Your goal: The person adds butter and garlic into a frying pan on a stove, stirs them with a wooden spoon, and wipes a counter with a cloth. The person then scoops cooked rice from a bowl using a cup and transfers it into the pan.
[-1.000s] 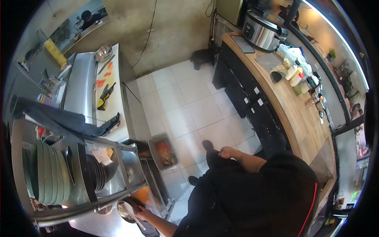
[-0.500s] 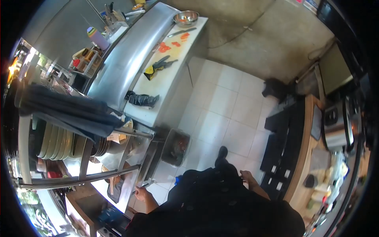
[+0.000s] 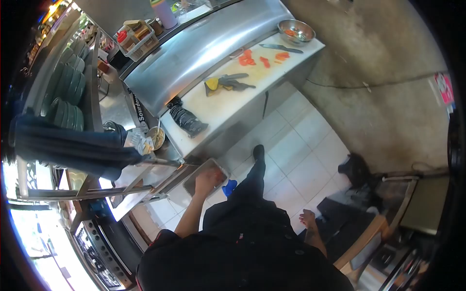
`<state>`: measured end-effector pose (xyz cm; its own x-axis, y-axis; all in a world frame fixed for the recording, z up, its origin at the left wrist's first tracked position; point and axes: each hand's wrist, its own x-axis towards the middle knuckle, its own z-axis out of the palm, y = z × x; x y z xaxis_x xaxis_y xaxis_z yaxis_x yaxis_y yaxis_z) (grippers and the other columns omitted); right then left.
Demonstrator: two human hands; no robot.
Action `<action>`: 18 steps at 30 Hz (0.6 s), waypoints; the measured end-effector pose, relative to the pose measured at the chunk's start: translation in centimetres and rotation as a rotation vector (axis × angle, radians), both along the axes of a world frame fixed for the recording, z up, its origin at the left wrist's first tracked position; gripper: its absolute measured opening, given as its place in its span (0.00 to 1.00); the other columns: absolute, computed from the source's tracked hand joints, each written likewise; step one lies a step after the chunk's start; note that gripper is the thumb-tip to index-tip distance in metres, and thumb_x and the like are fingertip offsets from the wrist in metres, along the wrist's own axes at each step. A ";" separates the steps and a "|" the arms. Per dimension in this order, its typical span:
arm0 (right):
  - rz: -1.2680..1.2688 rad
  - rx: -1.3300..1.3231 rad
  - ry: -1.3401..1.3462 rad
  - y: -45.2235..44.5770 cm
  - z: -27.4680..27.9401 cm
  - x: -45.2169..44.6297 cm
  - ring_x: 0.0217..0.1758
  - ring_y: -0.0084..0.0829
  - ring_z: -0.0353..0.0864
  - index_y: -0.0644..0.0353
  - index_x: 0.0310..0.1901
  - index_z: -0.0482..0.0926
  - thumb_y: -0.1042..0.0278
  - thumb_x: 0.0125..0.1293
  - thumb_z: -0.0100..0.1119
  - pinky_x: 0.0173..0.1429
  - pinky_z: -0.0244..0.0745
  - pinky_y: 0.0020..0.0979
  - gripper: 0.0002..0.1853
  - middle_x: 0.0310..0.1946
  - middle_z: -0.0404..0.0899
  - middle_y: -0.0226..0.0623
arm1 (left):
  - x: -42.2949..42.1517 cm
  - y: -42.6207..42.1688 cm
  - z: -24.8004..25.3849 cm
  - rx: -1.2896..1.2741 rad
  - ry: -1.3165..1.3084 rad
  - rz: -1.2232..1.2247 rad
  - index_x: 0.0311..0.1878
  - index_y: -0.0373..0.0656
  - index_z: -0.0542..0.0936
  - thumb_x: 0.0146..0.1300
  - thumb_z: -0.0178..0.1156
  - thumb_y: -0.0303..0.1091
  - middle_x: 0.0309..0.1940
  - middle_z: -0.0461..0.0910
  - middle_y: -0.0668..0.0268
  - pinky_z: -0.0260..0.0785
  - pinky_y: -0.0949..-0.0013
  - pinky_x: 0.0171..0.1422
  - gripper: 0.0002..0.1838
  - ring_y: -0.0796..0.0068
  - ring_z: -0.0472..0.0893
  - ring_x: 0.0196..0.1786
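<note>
My left hand reaches forward over the grey bin at the end of the counter. Motion smears its fingers, so I cannot tell whether they hold anything. Low at my right side, my right hand hangs with fingers loosely apart and nothing in it. A blue item shows beside my leg, close to my left hand. On the white cutting board ahead lie a black wrapped bundle, grey and yellow gloves, a knife and cut orange-red pieces.
A metal bowl stands at the board's far end. To the left, a dark cloth hangs over a rack near stacked plates. White floor tiles run ahead. A black object and wooden-edged counter are on the right.
The view has turned and come nearer the cutting board. My left hand has moved forward from beside the rack to over the bin. My right hand still hangs low, its fingers now visible.
</note>
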<state>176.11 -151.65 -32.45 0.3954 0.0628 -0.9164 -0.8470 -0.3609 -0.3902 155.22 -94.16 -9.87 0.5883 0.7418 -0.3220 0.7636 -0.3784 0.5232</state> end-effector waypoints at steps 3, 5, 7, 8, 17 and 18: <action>0.095 -0.193 -0.076 8.2 3.8 5.3 0.20 0.34 0.75 0.49 0.30 0.73 0.56 0.71 0.55 0.22 0.67 0.41 0.11 0.24 0.76 0.33 | 13.5 4.7 1.4 0.017 -0.330 0.112 0.49 0.40 0.86 0.71 0.60 0.46 0.44 0.88 0.49 0.77 0.53 0.57 0.18 0.49 0.86 0.50; 0.307 -0.219 -0.144 11.8 5.3 9.6 0.22 0.33 0.76 0.50 0.34 0.75 0.56 0.71 0.56 0.24 0.68 0.39 0.10 0.25 0.77 0.34 | 21.4 9.3 1.8 0.247 -0.490 0.088 0.52 0.38 0.84 0.67 0.65 0.42 0.46 0.87 0.49 0.77 0.53 0.59 0.19 0.47 0.85 0.51; 0.490 -0.187 -0.211 14.7 6.7 14.1 0.24 0.31 0.78 0.52 0.38 0.76 0.56 0.71 0.56 0.25 0.70 0.36 0.10 0.27 0.78 0.34 | 28.7 14.3 -0.5 0.425 -0.438 0.140 0.58 0.37 0.78 0.62 0.71 0.43 0.59 0.78 0.46 0.73 0.51 0.64 0.27 0.45 0.78 0.62; 0.540 -0.165 -0.235 16.2 7.3 16.7 0.25 0.30 0.78 0.53 0.40 0.77 0.56 0.72 0.56 0.26 0.70 0.35 0.10 0.28 0.79 0.35 | 31.8 15.9 0.9 0.529 -0.459 0.205 0.60 0.37 0.76 0.60 0.72 0.45 0.62 0.75 0.45 0.72 0.50 0.65 0.30 0.44 0.74 0.64; 0.193 0.040 -0.318 28.4 11.5 37.1 0.30 0.27 0.82 0.58 0.53 0.79 0.54 0.71 0.61 0.29 0.74 0.29 0.18 0.33 0.83 0.37 | 29.6 23.6 0.4 0.345 0.139 0.373 0.48 0.37 0.83 0.64 0.63 0.32 0.43 0.85 0.49 0.78 0.49 0.52 0.13 0.47 0.85 0.47; 0.275 0.030 -0.273 28.7 9.7 38.9 0.32 0.30 0.82 0.55 0.56 0.77 0.55 0.73 0.59 0.31 0.75 0.32 0.17 0.36 0.83 0.37 | 27.6 23.8 0.0 0.403 0.113 0.421 0.47 0.36 0.83 0.65 0.61 0.31 0.46 0.83 0.48 0.78 0.49 0.54 0.11 0.46 0.84 0.50</action>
